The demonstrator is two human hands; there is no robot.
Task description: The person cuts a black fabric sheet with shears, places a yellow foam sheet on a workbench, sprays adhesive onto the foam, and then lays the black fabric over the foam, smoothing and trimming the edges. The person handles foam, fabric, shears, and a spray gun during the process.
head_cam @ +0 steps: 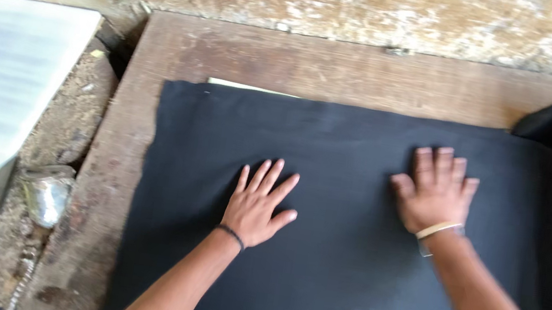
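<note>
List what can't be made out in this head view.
- Pale sheet: only a thin strip shows past the black cloth; the rest is covered.
- Table under the cloth: hidden.
- Cloth's near and right parts: cut off by the frame edges.
- Right hand: motion-blurred, fingertips unclear.
- Left hand: palm hidden, flat on the cloth.
- Small clutter at left: too blurred to identify.

hands: 2 | black cloth sheets (341, 258): 1 | wooden tables (289, 63): 1 | wrist bands: 2
</note>
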